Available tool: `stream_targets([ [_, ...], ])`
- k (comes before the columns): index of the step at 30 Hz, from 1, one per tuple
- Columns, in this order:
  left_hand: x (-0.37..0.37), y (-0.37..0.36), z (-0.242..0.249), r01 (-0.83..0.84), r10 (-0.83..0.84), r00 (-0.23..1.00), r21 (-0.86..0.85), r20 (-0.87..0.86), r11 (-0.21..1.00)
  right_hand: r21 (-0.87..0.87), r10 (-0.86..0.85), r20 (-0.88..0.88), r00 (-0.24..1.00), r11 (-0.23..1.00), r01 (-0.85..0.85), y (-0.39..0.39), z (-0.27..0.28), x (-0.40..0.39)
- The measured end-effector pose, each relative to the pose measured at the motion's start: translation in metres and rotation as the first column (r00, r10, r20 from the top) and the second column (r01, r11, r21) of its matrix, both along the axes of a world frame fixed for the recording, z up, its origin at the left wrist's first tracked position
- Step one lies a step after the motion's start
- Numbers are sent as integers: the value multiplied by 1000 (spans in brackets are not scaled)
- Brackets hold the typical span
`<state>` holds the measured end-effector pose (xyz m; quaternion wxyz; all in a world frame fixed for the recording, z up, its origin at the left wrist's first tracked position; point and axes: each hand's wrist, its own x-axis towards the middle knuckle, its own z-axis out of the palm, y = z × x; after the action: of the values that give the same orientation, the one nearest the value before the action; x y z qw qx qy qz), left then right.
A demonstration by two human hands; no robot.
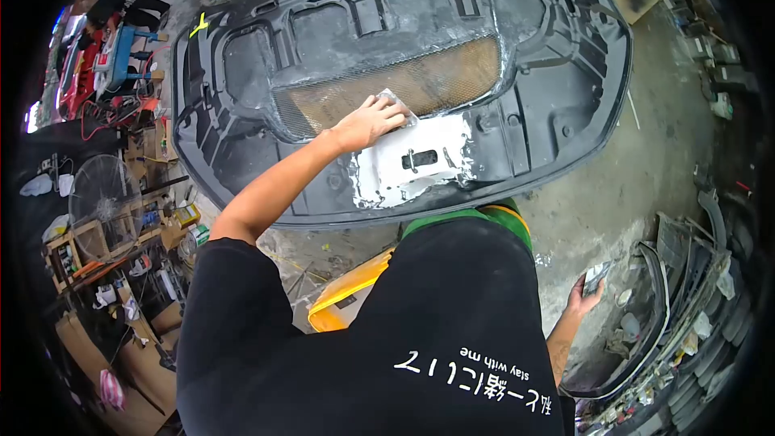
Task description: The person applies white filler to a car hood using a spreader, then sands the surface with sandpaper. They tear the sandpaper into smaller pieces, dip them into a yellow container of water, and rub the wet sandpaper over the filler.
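Note:
A large black car hood panel (339,186) lies underside up in front of me, with a mesh grille (436,81) set into its middle. My left hand (367,123) reaches across it, fingers closed on a thin, greyish flat piece (397,105) at the mesh's near edge. Just below that hand is a white coated patch (387,168) with ragged edges and a slot-shaped opening. Down at my right side, away from the hood, my right hand (583,300) grips a small flat plate (596,277) smeared grey and white.
A yellow container (347,295) sits by my legs under the hood's near edge. On the left are a fan (103,206) and a cluttered wooden rack (97,246). Stacked bumper parts (678,307) line the right side. A person (125,8) bends over at far left.

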<state>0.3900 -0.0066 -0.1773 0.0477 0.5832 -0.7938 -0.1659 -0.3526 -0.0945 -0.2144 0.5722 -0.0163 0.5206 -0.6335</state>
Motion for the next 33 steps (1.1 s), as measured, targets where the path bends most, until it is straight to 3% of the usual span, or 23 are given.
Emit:
stream_targets([
  [2, -4, -2, -9, 39, -39, 999, -60, -12, 997, -5, 6, -7, 1000, 1000, -6, -1, 1, 0],
  [6, -8, 2, -12, 118, -120, 992, 57, 37, 991, -14, 10, -23, 1000, 1000, -11, 1, 5, 7],
  [12, 18, 34, -2, 252, -258, 954, 58, 155, 966, -19, -27, -38, 999, 999, 26, 2, 2, 4],
  [14, 35, 43, 10, 353, -378, 917, 181, 130, 918, -21, -41, -35, 999, 999, 40, 5, 8, 9],
  [16, 55, 44, 19, 398, -431, 884, 191, 182, 897, -19, -55, -31, 998, 998, 54, 8, 12, 11],
  [19, 62, 38, 27, 352, -396, 891, 215, 221, 911, -12, -59, -22, 998, 998, 59, 15, 12, 11],
  [24, 17, 4, 15, 168, -171, 984, 72, 44, 983, 8, -56, -20, 998, 998, 56, 16, 10, 10],
  [28, -11, -10, 2, 135, -135, 990, -18, -48, 991, 3, -66, -19, 998, 998, 66, 16, 8, 7],
  [33, -16, -20, -7, 170, -170, 985, -7, -13, 985, -4, -55, -15, 998, 998, 55, 17, 13, 11],
])
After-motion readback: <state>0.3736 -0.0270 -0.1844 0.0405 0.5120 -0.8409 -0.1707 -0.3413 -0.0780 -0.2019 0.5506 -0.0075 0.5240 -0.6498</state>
